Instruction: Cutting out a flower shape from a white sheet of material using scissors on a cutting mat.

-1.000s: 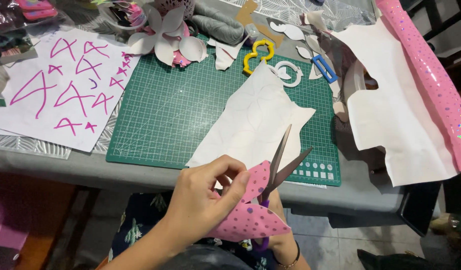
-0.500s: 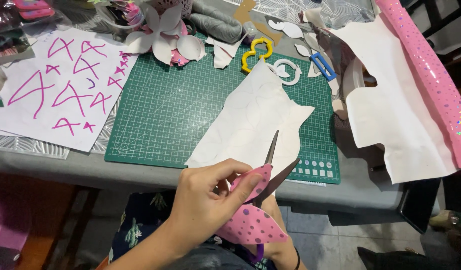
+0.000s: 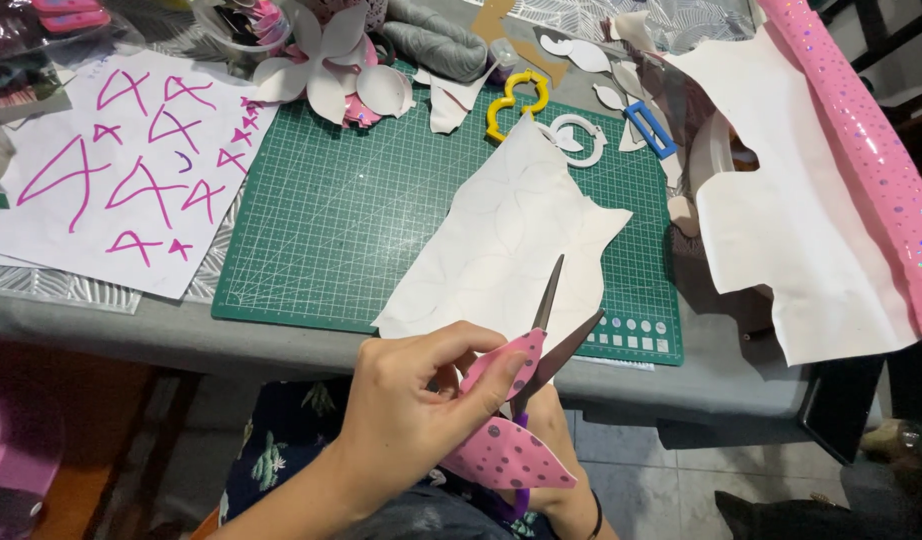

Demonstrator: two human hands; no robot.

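Soft, even light, seemingly from overhead, fills the scene. The green gridded cutting mat (image 3: pixel 361 220) stays sharp and casts almost no shadow. Bright glints spot the glossy pink spotted paper roll (image 3: pixel 866 140). Below the grey table edge (image 3: pixel 161 335) the floor falls dim and slightly soft.
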